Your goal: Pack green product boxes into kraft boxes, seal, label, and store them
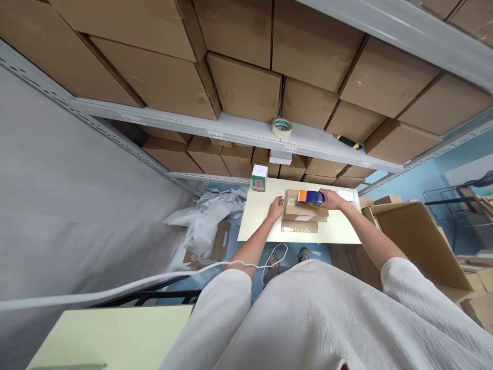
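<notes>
The right hand [330, 199] grips a tape dispenser [311, 197] (dark blue, with an orange front end), its fingers closed around the rear of the tool. The dispenser lies over the top of a cardboard box [293, 207], just left of the right fingers; whether it presses on the cardboard I cannot tell.

The left hand [276, 208] is at the box's left side, its fingers loosely bent and pinching nothing that shows. Whether their tips touch the cardboard is too small to tell. The box thus sits between the 2 sets of fingers, with shiny clear tape on its top near the left ones. A flat brown cardboard piece [299, 226] (also shiny in places) extends from beneath it, nearer the body than either set of fingers, and a white label [304, 218] shows on the box's near side.

Beyond the left fingers and a little to their left, 1 small green-and-white box [259, 178] stands upright on the pale tabletop [342, 231]. Farther beyond the fingers, a tape roll [282, 128] and a yellow-and-black cutter [348, 142] lie on the metal shelf [246, 127] (the cutter farther right), in front of stacked cartons [244, 87]. Well left of the left fingers, crumpled white wrapping [210, 216] is heaped on the floor.
</notes>
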`<state>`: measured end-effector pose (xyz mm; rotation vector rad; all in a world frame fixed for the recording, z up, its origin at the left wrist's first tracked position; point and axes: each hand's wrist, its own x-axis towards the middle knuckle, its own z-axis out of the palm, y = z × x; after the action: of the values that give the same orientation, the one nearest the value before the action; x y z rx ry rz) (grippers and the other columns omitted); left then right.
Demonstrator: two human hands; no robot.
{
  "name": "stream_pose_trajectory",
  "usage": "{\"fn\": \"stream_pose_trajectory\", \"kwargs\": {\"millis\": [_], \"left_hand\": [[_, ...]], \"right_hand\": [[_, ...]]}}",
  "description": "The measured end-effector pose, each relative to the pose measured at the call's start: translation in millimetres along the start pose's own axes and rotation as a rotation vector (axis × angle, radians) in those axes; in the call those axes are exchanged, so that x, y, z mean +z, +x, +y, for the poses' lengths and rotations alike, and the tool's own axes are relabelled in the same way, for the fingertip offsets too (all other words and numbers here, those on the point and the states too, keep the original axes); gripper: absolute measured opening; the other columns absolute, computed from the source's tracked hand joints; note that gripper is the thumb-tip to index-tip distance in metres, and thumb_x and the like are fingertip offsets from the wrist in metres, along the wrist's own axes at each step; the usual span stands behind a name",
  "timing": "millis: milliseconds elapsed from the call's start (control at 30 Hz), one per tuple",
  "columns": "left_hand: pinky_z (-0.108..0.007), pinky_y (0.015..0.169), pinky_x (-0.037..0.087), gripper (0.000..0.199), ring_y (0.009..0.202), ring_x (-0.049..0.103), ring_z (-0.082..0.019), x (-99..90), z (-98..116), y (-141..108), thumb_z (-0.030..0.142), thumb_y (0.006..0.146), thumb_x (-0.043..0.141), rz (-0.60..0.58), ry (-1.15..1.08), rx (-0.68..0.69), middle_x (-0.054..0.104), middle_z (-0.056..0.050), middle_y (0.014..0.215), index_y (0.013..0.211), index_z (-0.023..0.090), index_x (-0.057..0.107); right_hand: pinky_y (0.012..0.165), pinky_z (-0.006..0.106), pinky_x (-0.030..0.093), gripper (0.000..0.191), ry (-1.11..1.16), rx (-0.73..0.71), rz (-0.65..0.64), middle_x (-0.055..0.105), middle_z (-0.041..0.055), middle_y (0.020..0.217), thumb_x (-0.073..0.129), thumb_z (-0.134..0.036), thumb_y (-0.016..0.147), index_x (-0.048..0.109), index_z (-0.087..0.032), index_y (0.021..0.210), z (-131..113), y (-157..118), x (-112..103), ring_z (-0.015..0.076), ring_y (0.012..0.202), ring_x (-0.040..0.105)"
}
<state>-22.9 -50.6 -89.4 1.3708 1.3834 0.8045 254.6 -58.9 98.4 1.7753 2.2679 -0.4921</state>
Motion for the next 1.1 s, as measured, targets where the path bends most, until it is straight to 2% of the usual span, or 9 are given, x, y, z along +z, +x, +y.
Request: {"fn": "stream_pose_trajectory", "kwargs": {"millis": [67, 100, 200, 300, 433, 567, 767, 933, 1100], "left_hand": [[-0.044, 0.126, 0.044, 0.058, 0.150, 0.055, -0.028, -0.7, 16.1, 0.2, 0.023, 0.095, 0.058, 0.008, 0.059, 0.040, 0.060, -0.013, 0.160, 0.153, 0.022, 0.058], [-0.044, 0.131, 0.038, 0.062, 0.158, 0.046, -0.027, -0.9, 25.0, 0.3, 0.024, 0.095, 0.058, -0.024, 0.140, 0.117, 0.052, -0.011, 0.169, 0.157, 0.023, 0.056], [-0.054, 0.138, 0.019, 0.089, 0.170, 0.020, -0.034, -2.3, 48.7, -0.9, 0.035, 0.090, 0.070, -0.239, 0.382, 0.303, 0.030, -0.012, 0.181, 0.171, 0.022, 0.036], [-0.062, 0.137, 0.003, 0.112, 0.173, 0.004, -0.035, -6.3, 61.5, -4.0, 0.045, 0.089, 0.074, -0.402, 0.562, 0.295, 0.019, -0.012, 0.185, 0.178, 0.026, 0.009], [-0.069, 0.133, -0.011, 0.116, 0.172, -0.004, -0.037, -11.0, 67.8, -6.7, 0.051, 0.092, 0.071, -0.436, 0.698, 0.234, 0.019, -0.012, 0.185, 0.178, 0.027, -0.002], [-0.071, 0.131, -0.012, 0.117, 0.172, -0.003, -0.040, -10.6, 73.9, -6.7, 0.054, 0.092, 0.071, -0.440, 0.771, 0.187, 0.020, -0.011, 0.184, 0.178, 0.030, -0.005], [-0.072, 0.132, -0.006, 0.117, 0.172, 0.004, -0.042, -8.5, 75.8, -3.4, 0.052, 0.090, 0.072, -0.440, 0.806, 0.154, 0.016, -0.013, 0.185, 0.178, 0.031, -0.003], [-0.075, 0.131, -0.004, 0.115, 0.171, 0.007, -0.044, -6.7, 74.3, -0.5, 0.047, 0.088, 0.075, -0.425, 0.789, 0.135, 0.019, -0.013, 0.185, 0.178, 0.032, 0.005], [-0.076, 0.130, -0.005, 0.107, 0.171, 0.005, -0.045, -0.7, 80.1, 2.9, 0.043, 0.088, 0.076, -0.431, 0.834, 0.128, 0.017, -0.013, 0.185, 0.176, 0.034, 0.017]], "right_hand": [[0.075, 0.030, 0.045, 0.040, 0.020, -0.009, 0.001, 0.078, 0.0090, 0.114, 0.078, -0.051, 0.090, 0.062, -0.024, 0.115, 0.5, -1.3, 0.6, 0.0253, 0.093, 0.071], [0.075, 0.030, 0.046, 0.040, 0.033, -0.016, 0.003, 0.078, 0.0088, 0.114, 0.078, -0.050, 0.091, 0.061, -0.024, 0.116, 0.8, -2.2, 0.6, 0.0252, 0.093, 0.072], [0.076, 0.030, 0.047, 0.043, 0.058, -0.043, 0.009, 0.078, 0.0092, 0.119, 0.078, -0.049, 0.091, 0.060, -0.024, 0.121, 1.0, -5.0, -1.5, 0.0254, 0.096, 0.073], [0.077, 0.031, 0.046, 0.041, 0.015, -0.058, -0.024, 0.079, 0.0101, 0.119, 0.076, -0.046, 0.091, 0.060, -0.024, 0.122, -0.5, -5.8, -6.6, 0.0271, 0.098, 0.073], [0.084, 0.034, 0.045, 0.033, -0.089, -0.079, -0.083, 0.080, 0.0121, 0.113, 0.075, -0.039, 0.090, 0.061, -0.023, 0.115, 3.3, -5.2, -14.6, 0.0299, 0.098, 0.074], [0.089, 0.035, 0.044, 0.029, -0.123, -0.094, -0.117, 0.080, 0.0110, 0.110, 0.074, -0.035, 0.089, 0.060, -0.024, 0.112, 32.9, -13.5, -16.2, 0.0296, 0.097, 0.074], [0.098, 0.037, 0.040, 0.036, -0.145, -0.025, -0.143, 0.079, 0.0103, 0.111, 0.073, -0.019, 0.079, 0.060, -0.023, 0.113, 112.6, -48.2, -2.2, 0.0297, 0.101, 0.073], [0.099, 0.037, 0.040, 0.037, -0.058, 0.051, -0.139, 0.079, 0.0111, 0.111, 0.073, -0.016, 0.078, 0.062, -0.023, 0.112, 175.3, -77.3, 16.6, 0.0295, 0.099, 0.072], [0.099, 0.038, 0.041, 0.037, 0.010, 0.100, -0.155, 0.079, 0.0110, 0.110, 0.076, -0.019, 0.078, 0.063, -0.023, 0.112, 205.5, -83.0, 33.2, 0.0299, 0.099, 0.071]]}}
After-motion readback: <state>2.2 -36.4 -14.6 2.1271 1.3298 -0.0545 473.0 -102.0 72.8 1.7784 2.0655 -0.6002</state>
